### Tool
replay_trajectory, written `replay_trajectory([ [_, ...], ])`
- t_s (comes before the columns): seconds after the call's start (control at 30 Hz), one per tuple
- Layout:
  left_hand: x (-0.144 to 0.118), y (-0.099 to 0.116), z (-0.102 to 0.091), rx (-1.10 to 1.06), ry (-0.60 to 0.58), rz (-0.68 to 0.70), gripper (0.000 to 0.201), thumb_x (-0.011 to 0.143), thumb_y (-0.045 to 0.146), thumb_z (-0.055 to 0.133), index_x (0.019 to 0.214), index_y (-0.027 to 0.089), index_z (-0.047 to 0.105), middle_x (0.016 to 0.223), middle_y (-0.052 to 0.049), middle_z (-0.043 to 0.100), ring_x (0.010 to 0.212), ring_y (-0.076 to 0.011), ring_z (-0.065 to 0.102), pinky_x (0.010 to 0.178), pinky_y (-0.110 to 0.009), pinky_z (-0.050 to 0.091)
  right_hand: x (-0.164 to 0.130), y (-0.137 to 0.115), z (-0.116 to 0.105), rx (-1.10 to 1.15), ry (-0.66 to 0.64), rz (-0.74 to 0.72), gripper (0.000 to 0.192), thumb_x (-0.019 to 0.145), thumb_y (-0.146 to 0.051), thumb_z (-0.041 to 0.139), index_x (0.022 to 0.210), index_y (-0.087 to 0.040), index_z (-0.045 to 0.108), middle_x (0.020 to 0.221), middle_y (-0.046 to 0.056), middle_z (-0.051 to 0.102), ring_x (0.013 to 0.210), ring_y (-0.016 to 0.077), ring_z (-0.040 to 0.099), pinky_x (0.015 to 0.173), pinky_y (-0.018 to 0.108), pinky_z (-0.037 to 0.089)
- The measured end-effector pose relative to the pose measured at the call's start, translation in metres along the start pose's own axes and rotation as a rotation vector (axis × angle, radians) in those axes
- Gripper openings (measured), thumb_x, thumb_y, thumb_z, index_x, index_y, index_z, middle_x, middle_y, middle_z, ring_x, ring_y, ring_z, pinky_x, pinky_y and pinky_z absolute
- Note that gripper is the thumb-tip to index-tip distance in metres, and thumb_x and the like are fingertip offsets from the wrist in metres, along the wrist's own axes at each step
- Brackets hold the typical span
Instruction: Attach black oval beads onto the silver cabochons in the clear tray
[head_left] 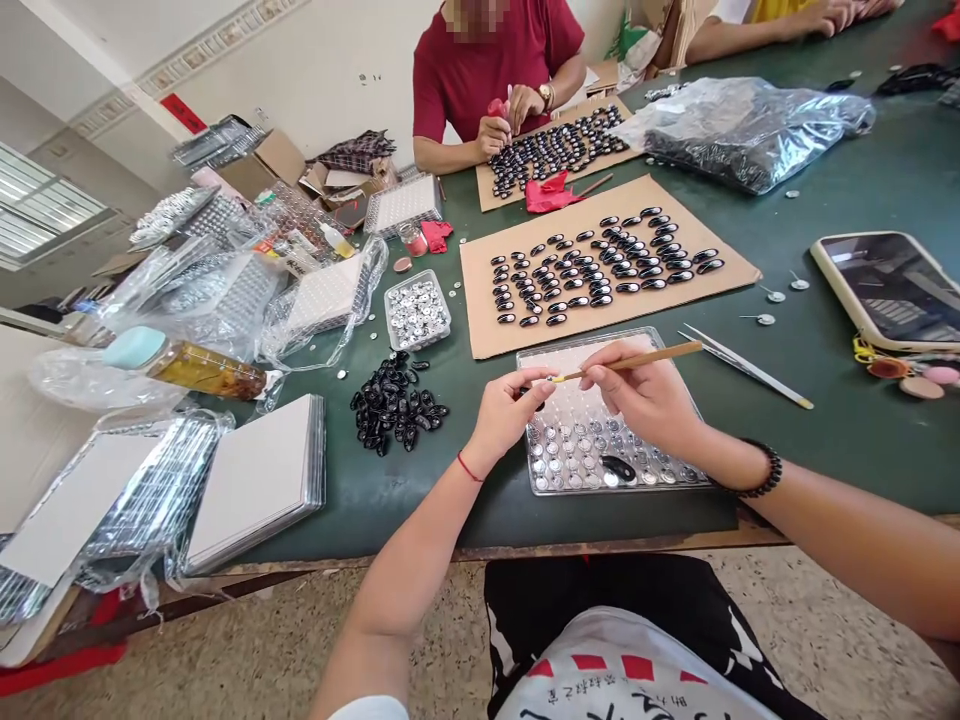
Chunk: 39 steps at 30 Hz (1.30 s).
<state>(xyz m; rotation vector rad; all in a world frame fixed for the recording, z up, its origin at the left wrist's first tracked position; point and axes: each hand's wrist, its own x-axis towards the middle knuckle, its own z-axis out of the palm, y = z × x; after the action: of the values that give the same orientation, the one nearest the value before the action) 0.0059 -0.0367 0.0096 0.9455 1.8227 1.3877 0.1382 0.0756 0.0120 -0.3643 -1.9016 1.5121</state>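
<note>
Over a clear plastic tray (534, 482), my left hand (504, 408) is closed in a pinch on a small black piece (534, 403), mostly hidden by the fingers. My right hand (643, 392) grips a thin wooden stick (651, 357), pen-like, and its yellowish tip meets the left fingertips. Whether the tip touches the piece I cannot tell. Rows of round silvery discs fill the near part of the tray, and one glossy black oval piece (619, 467) lies on top of them. Left of my hands is a heap of black oval pieces (394, 405).
Ahead lies a cardboard sheet (480, 335) with rows of black pieces. Tweezers (750, 370) and a phone (892, 285) are at right. A white tub (418, 310) of small metal parts, a bottle (195, 365) and stacked packs (251, 480) stand left. A co-worker (499, 90) sits opposite.
</note>
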Motion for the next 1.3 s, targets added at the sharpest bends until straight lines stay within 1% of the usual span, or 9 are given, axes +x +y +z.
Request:
replay_trajectory([
  [0.07,0.007,0.005,-0.014,0.082,0.102,0.079,0.028,0.069,0.037,0.061,0.087,0.017,0.069,0.055,0.001,0.052,0.045,-0.0060,0.037,0.044,-0.019,0.031,0.000,-0.003,-0.002,0.038,0.049,0.000,0.014,0.083,-0.034,0.049,0.080,-0.020,0.053,0.067,0.000,0.056,0.043,0.0064,0.043,0.039,0.022,0.034],
  [0.2,0.034,0.011,-0.063,0.160,0.560,0.250,0.032,0.070,0.038,0.060,0.095,0.017,0.066,0.054,0.003,0.050,0.045,-0.0064,0.036,0.047,-0.019,0.031,0.001,-0.010,-0.009,0.082,0.106,0.025,0.014,0.083,-0.035,0.049,0.080,-0.021,0.052,0.065,-0.001,0.055,0.038,0.0065,0.042,0.037,0.024,0.034],
  [0.3,0.040,0.006,-0.083,0.211,0.670,0.226,0.040,0.071,0.039,0.059,0.105,0.017,0.061,0.049,0.005,0.047,0.044,-0.0067,0.037,0.047,-0.019,0.031,0.001,-0.009,-0.010,0.081,0.083,0.043,0.014,0.082,-0.036,0.050,0.081,-0.022,0.053,0.066,0.000,0.056,0.038,0.0073,0.042,0.036,0.025,0.033],
  [0.37,0.034,0.000,-0.074,0.253,0.592,0.214,0.036,0.069,0.038,0.060,0.099,0.017,0.063,0.052,0.004,0.050,0.045,-0.0072,0.040,0.049,-0.019,0.032,0.000,-0.006,-0.008,0.076,0.051,0.049,0.014,0.082,-0.037,0.050,0.081,-0.023,0.052,0.065,0.000,0.056,0.038,0.0074,0.041,0.036,0.025,0.033],
  [0.5,0.014,-0.006,-0.027,0.278,0.299,0.182,0.023,0.065,0.038,0.064,0.061,0.016,0.063,0.052,0.001,0.053,0.047,-0.0080,0.041,0.048,-0.020,0.032,-0.003,-0.001,-0.003,0.013,0.038,0.001,0.015,0.083,-0.036,0.048,0.081,-0.022,0.051,0.067,0.001,0.055,0.044,0.0087,0.043,0.039,0.024,0.034],
  [0.6,0.006,-0.004,-0.007,0.234,0.139,0.126,0.022,0.061,0.037,0.067,0.061,0.016,0.063,0.054,0.001,0.055,0.047,-0.0080,0.041,0.046,-0.020,0.032,-0.003,-0.001,-0.001,-0.134,0.016,-0.069,0.012,0.084,-0.033,0.046,0.082,-0.021,0.051,0.069,0.002,0.055,0.053,0.0110,0.047,0.046,0.025,0.037],
  [0.87,0.010,-0.007,-0.010,0.270,-0.006,0.050,0.033,0.065,0.035,0.064,0.093,0.017,0.067,0.056,0.000,0.056,0.045,-0.0074,0.040,0.045,-0.020,0.034,-0.005,0.002,-0.002,-0.483,-0.176,-0.261,0.015,0.087,-0.027,0.040,0.091,-0.021,0.053,0.078,0.004,0.061,0.064,0.0139,0.054,0.057,0.027,0.040],
  [1.03,0.008,-0.008,-0.009,0.369,-0.008,0.131,0.033,0.068,0.038,0.061,0.095,0.019,0.067,0.056,0.001,0.057,0.046,-0.0076,0.040,0.047,-0.021,0.035,-0.006,0.006,-0.001,-0.518,-0.181,-0.278,0.017,0.087,-0.027,0.037,0.092,-0.019,0.052,0.082,0.005,0.062,0.071,0.0154,0.056,0.062,0.027,0.041],
  [1.3,0.007,-0.009,-0.008,0.369,-0.065,0.128,0.035,0.069,0.040,0.060,0.097,0.020,0.067,0.051,0.002,0.052,0.046,-0.0082,0.043,0.048,-0.021,0.035,-0.007,0.010,0.002,-0.526,-0.148,-0.296,0.016,0.088,-0.026,0.039,0.092,-0.019,0.052,0.082,0.005,0.063,0.067,0.0139,0.057,0.059,0.025,0.042],
])
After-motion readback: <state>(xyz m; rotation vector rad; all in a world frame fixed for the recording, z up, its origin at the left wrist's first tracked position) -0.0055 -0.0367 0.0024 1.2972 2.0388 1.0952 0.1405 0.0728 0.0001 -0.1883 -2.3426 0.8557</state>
